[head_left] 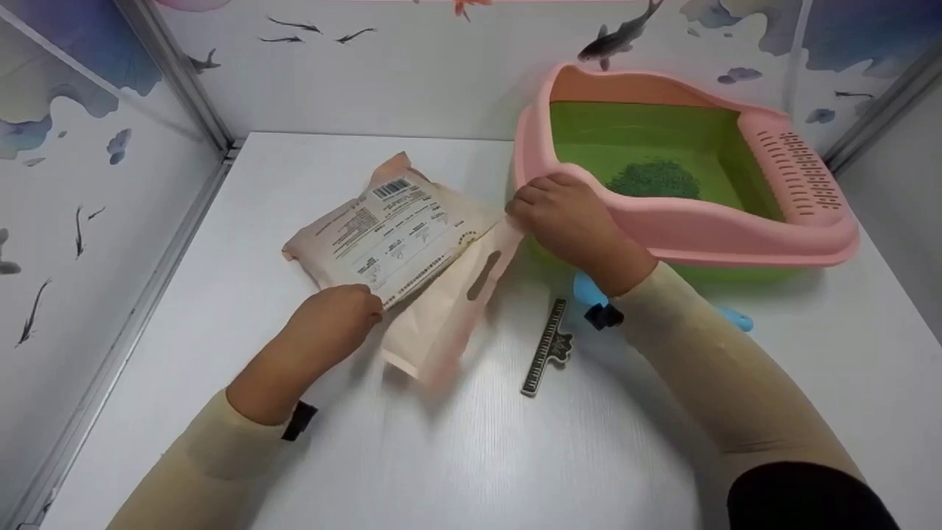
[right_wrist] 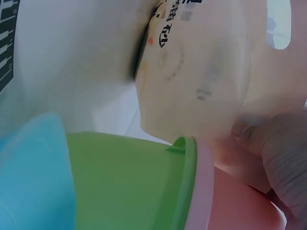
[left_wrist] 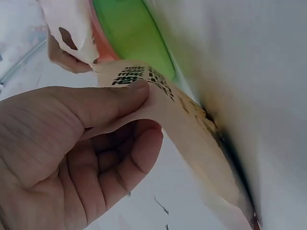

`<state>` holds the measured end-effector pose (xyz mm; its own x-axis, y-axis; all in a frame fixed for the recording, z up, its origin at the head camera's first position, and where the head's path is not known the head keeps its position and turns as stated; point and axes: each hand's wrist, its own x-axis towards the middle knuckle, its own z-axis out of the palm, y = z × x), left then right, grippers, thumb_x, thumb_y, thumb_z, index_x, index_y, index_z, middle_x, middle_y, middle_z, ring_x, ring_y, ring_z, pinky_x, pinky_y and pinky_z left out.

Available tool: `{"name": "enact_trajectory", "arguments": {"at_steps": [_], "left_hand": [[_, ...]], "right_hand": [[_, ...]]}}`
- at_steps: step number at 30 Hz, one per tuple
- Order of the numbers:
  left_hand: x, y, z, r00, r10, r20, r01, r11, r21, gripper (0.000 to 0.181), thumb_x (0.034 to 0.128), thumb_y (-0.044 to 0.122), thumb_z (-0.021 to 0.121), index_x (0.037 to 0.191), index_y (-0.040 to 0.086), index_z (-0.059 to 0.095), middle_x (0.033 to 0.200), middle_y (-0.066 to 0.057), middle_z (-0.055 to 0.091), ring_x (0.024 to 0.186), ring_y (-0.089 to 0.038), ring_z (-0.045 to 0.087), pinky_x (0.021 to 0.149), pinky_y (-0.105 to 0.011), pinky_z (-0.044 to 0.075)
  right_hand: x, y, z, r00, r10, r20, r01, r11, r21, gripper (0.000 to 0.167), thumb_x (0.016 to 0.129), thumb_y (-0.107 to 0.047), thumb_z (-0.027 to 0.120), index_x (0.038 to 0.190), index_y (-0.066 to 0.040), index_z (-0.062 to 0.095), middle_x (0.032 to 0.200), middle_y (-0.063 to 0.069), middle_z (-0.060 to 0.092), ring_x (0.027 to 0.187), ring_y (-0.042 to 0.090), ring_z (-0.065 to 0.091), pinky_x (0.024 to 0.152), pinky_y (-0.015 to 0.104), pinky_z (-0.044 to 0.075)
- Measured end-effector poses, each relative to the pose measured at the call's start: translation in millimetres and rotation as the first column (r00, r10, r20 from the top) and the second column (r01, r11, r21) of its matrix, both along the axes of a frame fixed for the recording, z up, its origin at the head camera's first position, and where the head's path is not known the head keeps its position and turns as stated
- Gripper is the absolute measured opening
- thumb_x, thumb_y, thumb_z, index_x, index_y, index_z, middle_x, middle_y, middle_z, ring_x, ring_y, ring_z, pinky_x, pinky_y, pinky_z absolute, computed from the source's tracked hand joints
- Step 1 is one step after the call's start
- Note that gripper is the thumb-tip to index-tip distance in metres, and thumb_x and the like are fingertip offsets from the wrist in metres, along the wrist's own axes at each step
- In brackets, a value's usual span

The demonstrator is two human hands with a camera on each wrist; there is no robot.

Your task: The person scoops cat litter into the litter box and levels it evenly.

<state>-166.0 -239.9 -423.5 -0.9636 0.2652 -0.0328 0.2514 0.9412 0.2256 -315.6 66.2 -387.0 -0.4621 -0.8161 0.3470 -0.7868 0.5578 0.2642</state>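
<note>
A pale peach cat litter bag (head_left: 397,228) with printed text lies slanted on the table, left of centre. Along its near right edge, a top strip (head_left: 434,324) with a handle slot hangs away and looks partly torn from it. My left hand (head_left: 335,324) pinches the bag's near corner; in the left wrist view the thumb (left_wrist: 115,103) presses on the film above curled fingers. With my right hand (head_left: 567,221) I pinch the strip's far end, beside the litter box rim. The right wrist view shows that thumb (right_wrist: 249,132) on the film; its other fingers are mostly hidden.
A litter box (head_left: 699,239) with a pink rim and green base stands at the right, dark green granules (head_left: 655,179) inside. A dark clip with ruler-like marks (head_left: 546,350) lies in front. Under my right forearm, a blue scoop (head_left: 589,288) is partly covered.
</note>
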Motion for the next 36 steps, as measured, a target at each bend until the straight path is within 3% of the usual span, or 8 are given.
{"name": "enact_trajectory", "arguments": {"at_steps": [6,12,17,22,27,32,34,36], "left_hand": [[-5.9,-16.7,4.2,0.987,0.034,0.156,-0.055,0.99,0.133,0.016,0.0984,0.013,0.068,0.093,0.003,0.079,0.08,-0.006,0.068,0.064,-0.017,0.051,0.057,-0.028,0.042],[-11.8,-34.6,3.5,0.957,0.024,0.289,-0.114,0.947,0.299,0.022,0.1023,0.019,0.065,0.091,0.003,0.075,0.067,0.001,0.049,0.056,-0.011,0.04,0.049,-0.022,0.029],[-15.4,-47.1,1.6,0.947,0.017,0.321,-0.15,0.906,0.396,0.018,0.0988,0.002,0.059,0.105,0.0,0.076,0.102,-0.015,0.072,0.069,-0.015,0.054,0.055,-0.023,0.043],[-20.0,-54.5,0.9,0.937,-0.001,0.35,-0.176,0.863,0.473,0.024,0.1007,0.01,0.064,0.121,0.004,0.074,0.121,-0.017,0.071,0.081,-0.02,0.059,0.066,-0.029,0.055],[-22.9,-60.9,0.7,0.93,-0.04,0.366,-0.193,0.794,0.577,0.041,0.1023,0.018,0.066,0.141,0.008,0.059,0.13,-0.016,0.068,0.093,-0.024,0.06,0.074,-0.04,0.06],[-25.7,-67.4,-2.2,0.935,-0.063,0.348,-0.187,0.747,0.638,0.046,0.1007,0.018,0.067,0.143,0.005,0.055,0.126,-0.018,0.068,0.087,-0.024,0.06,0.071,-0.04,0.059],[-27.1,-69.5,-2.9,0.939,-0.08,0.334,-0.169,0.739,0.652,0.049,0.1006,0.015,0.066,0.147,0.007,0.052,0.128,-0.019,0.068,0.087,-0.023,0.061,0.069,-0.039,0.058],[-28.9,-71.3,-3.3,0.94,-0.09,0.329,-0.161,0.733,0.66,0.05,0.1008,0.014,0.066,0.149,0.009,0.052,0.13,-0.018,0.068,0.088,-0.023,0.062,0.067,-0.038,0.058]], "right_hand": [[-2.0,-1.1,0.5,0.995,0.015,0.094,-0.008,0.997,-0.072,0.017,0.1,-0.003,0.066,0.108,-0.011,0.078,0.104,0.007,0.079,0.1,0.026,0.071,0.092,0.042,0.058],[-1.4,-8.6,3.8,0.983,0.012,0.181,0.025,0.98,-0.197,0.024,0.102,-0.02,0.067,0.122,-0.007,0.073,0.114,0.011,0.076,0.109,0.029,0.069,0.097,0.044,0.059],[-2.0,-19.4,0.2,1.0,-0.011,-0.011,0.007,0.935,-0.354,0.019,0.105,-0.019,0.063,0.114,-0.003,0.068,0.108,0.013,0.07,0.101,0.029,0.066,0.083,0.039,0.063],[-2.6,-30.3,-7.9,0.991,-0.018,-0.134,-0.042,0.902,-0.429,0.011,0.104,-0.014,0.062,0.1,-0.004,0.064,0.095,0.011,0.064,0.086,0.028,0.061,0.07,0.036,0.057],[-0.3,-39.9,-15.3,0.996,0.06,0.059,-0.041,0.955,-0.293,0.023,0.102,-0.014,0.066,0.123,-0.005,0.069,0.121,0.012,0.07,0.118,0.031,0.064,0.103,0.043,0.055],[1.3,-44.0,-25.4,0.936,0.043,0.348,-0.004,0.994,-0.111,0.061,0.098,-0.033,0.073,0.151,-0.008,0.053,0.156,0.009,0.052,0.149,0.029,0.044,0.125,0.048,0.037],[0.9,-45.1,-31.0,0.909,0.023,0.417,0.009,0.997,-0.074,0.072,0.096,-0.035,0.076,0.156,-0.01,0.047,0.163,0.008,0.044,0.154,0.028,0.037,0.128,0.048,0.032],[-0.2,-46.7,-36.4,0.902,-0.003,0.433,0.024,0.999,-0.043,0.078,0.094,-0.034,0.079,0.159,-0.01,0.042,0.167,0.006,0.039,0.157,0.026,0.033,0.129,0.048,0.03]]}}
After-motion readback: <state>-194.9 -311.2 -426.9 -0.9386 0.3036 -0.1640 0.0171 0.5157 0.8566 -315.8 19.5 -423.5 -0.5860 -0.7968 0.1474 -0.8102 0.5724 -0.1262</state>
